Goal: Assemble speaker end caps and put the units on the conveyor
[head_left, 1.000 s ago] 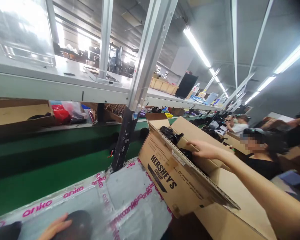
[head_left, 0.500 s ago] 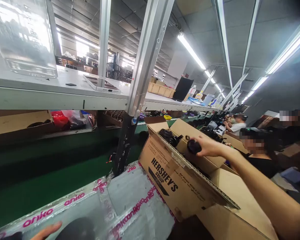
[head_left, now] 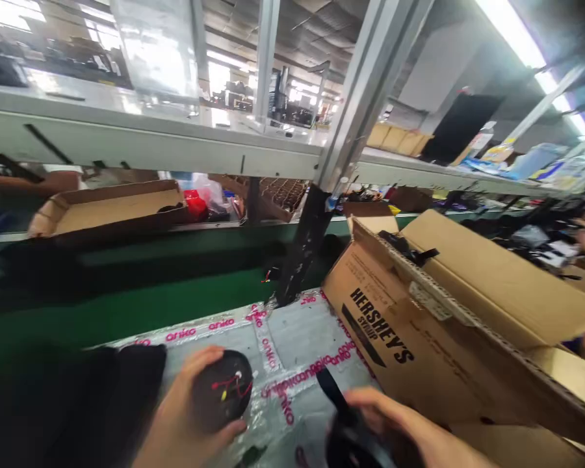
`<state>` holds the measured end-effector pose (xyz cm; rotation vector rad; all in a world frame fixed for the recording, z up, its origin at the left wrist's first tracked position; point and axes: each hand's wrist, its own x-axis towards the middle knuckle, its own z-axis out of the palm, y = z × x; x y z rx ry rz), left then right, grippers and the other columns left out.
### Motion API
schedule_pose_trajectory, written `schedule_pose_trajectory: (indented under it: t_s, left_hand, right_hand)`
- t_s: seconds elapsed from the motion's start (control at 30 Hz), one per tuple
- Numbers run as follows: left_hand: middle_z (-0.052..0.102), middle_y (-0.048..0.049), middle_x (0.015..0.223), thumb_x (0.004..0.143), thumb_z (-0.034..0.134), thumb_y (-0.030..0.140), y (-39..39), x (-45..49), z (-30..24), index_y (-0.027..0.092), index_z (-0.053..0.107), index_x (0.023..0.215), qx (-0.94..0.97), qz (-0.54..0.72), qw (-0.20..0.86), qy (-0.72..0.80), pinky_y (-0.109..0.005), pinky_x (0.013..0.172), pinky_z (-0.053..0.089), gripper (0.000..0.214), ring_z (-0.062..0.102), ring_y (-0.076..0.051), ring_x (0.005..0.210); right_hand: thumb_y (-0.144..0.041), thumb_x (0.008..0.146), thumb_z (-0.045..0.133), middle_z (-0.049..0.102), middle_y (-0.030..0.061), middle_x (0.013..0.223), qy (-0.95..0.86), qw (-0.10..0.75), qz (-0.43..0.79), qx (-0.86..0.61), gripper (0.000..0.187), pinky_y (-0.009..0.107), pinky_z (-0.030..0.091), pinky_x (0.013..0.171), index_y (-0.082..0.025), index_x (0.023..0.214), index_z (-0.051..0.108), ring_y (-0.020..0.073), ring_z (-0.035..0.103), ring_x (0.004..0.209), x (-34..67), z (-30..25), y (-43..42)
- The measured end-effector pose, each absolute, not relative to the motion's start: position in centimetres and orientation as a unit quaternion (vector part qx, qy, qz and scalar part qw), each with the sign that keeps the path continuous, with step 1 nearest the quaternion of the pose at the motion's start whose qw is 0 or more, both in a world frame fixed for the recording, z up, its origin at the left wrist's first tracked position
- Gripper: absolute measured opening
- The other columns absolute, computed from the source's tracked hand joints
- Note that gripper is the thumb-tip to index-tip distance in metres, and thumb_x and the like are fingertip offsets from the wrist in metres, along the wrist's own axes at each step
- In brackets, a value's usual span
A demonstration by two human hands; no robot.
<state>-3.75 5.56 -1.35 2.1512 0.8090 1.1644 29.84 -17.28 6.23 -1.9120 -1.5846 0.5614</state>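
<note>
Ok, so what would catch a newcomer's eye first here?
Probably the big open cardboard box lettered HERSHEY'S SYRUP, on the right. Next, low in front, the left hand holds a round dark part with red wires showing, while the right hand holds a blurred black piece. Pink "anko" lettering stands out on the pale work surface between them and the green strip behind.

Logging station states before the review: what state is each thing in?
Left grip: closed on round black part
Round black part: held, thin red wires showing
Right grip: closed on black strapped part
Black strapped part: held, blurred, strap sticking out
Hershey's Syrup box: open, black items inside
Shallow carton: open-topped
Ceiling light: on
</note>
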Motion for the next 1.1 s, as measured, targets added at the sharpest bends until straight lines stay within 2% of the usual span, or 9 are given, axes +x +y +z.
schedule_pose_trajectory:
  t_s: [0.07, 0.13, 0.27, 0.43, 0.53, 0.67, 0.87, 0.97, 1.1]
  left_hand:
    - [0.075, -0.0138, 0.137, 0.073, 0.093, 0.031, 5.4, -4.3, -1.1, 0.029, 0.058, 0.142, 0.795, 0.420, 0.297, 0.320, -0.048, 0.093, 0.071, 0.077, 0.081, -0.036, 0.116]
    - [0.072, -0.0154, 0.142, 0.074, 0.091, 0.025, 5.2, -4.8, -0.3, 0.029, 0.055, 0.142, 0.800, 0.389, 0.317, 0.329, -0.052, 0.100, 0.069, 0.077, 0.079, -0.036, 0.122]
    - [0.068, -0.0159, 0.146, 0.080, 0.087, 0.022, 4.4, -5.3, 1.9, 0.029, 0.057, 0.136, 0.821, 0.346, 0.319, 0.323, -0.054, 0.105, 0.066, 0.064, 0.074, -0.036, 0.131]
    - [0.069, -0.0132, 0.133, 0.095, 0.075, 0.024, 3.8, -4.8, 3.6, 0.023, 0.067, 0.094, 0.827, 0.381, 0.196, 0.363, -0.040, 0.082, 0.071, 0.008, 0.078, -0.029, 0.112]
    - [0.074, -0.0084, 0.116, 0.100, 0.073, 0.021, 3.9, -4.2, 3.9, 0.023, 0.068, 0.090, 0.845, 0.405, 0.140, 0.320, -0.047, 0.097, 0.067, 0.011, 0.077, -0.026, 0.107]
    - [0.080, -0.0016, 0.097, 0.103, 0.072, 0.017, 4.2, -3.8, 4.1, 0.023, 0.068, 0.107, 0.869, 0.404, 0.164, 0.234, -0.057, 0.117, 0.056, 0.008, 0.078, -0.025, 0.107]
    - [0.078, -0.0093, 0.117, 0.101, 0.078, 0.029, 3.8, -3.5, 4.0, 0.023, 0.069, 0.109, 0.851, 0.394, 0.236, 0.253, -0.046, 0.100, 0.067, 0.013, 0.078, -0.026, 0.111]
    - [0.080, -0.0052, 0.110, 0.102, 0.075, 0.021, 3.4, -2.9, 3.7, 0.024, 0.068, 0.108, 0.839, 0.424, 0.210, 0.269, -0.052, 0.112, 0.060, 0.010, 0.079, -0.023, 0.104]
    - [0.082, -0.0015, 0.104, 0.103, 0.072, 0.014, 3.2, -1.9, 3.7, 0.024, 0.066, 0.102, 0.828, 0.441, 0.200, 0.283, -0.048, 0.109, 0.058, 0.011, 0.080, -0.020, 0.098]
  right_hand:
    - [-0.022, 0.067, 0.096, 0.077, 0.0150, 0.137, -0.559, 0.356, 0.370, -0.651, 0.101, 0.050, 0.063, 0.102, -0.031, 0.158, 0.055, 0.0388, 0.074, 0.129, 27.9, 1.4, -14.0]
    - [-0.022, 0.077, 0.084, 0.070, 0.0192, 0.148, -0.526, 0.412, 0.397, -0.630, 0.095, 0.052, 0.060, 0.109, -0.026, 0.163, 0.045, 0.0365, 0.071, 0.134, 26.7, -3.1, -11.2]
    - [-0.023, 0.084, 0.073, 0.060, 0.0169, 0.158, -0.576, 0.361, 0.276, -0.680, 0.081, 0.063, 0.044, 0.125, -0.027, 0.161, 0.045, 0.0371, 0.058, 0.149, 27.4, -7.9, -8.9]
    - [-0.015, 0.087, 0.063, 0.037, 0.0183, 0.174, -0.640, 0.252, 0.115, -0.716, 0.094, 0.068, 0.040, 0.128, -0.028, 0.171, 0.024, 0.0396, 0.039, 0.162, 30.6, -7.0, -9.6]
    - [0.005, 0.076, 0.056, 0.030, 0.0086, 0.180, -0.723, 0.158, 0.069, -0.669, 0.093, 0.067, 0.039, 0.129, -0.035, 0.160, 0.049, 0.0376, 0.027, 0.168, 31.5, -6.3, -9.7]
    - [0.010, 0.064, 0.048, 0.049, 0.0098, 0.169, -0.756, 0.101, 0.100, -0.639, 0.093, 0.056, 0.048, 0.127, -0.028, 0.147, 0.062, 0.0298, 0.049, 0.158, 31.7, -5.8, -8.9]
    - [-0.032, 0.086, 0.081, 0.071, 0.0134, 0.132, -0.709, 0.079, 0.150, -0.685, 0.071, 0.059, 0.063, 0.098, -0.026, 0.152, 0.055, 0.0375, 0.075, 0.114, 28.8, -1.7, -6.2]
    - [-0.048, 0.079, 0.091, 0.069, 0.0184, 0.133, -0.717, 0.071, 0.108, -0.685, 0.073, 0.068, 0.058, 0.104, -0.019, 0.141, 0.065, 0.0450, 0.068, 0.123, 26.9, -1.0, -5.1]
    - [-0.012, 0.072, 0.081, 0.044, 0.0168, 0.171, -0.764, 0.064, 0.184, -0.615, 0.098, 0.064, 0.043, 0.125, -0.026, 0.163, 0.049, 0.0425, 0.042, 0.158, 26.6, -1.7, -4.8]
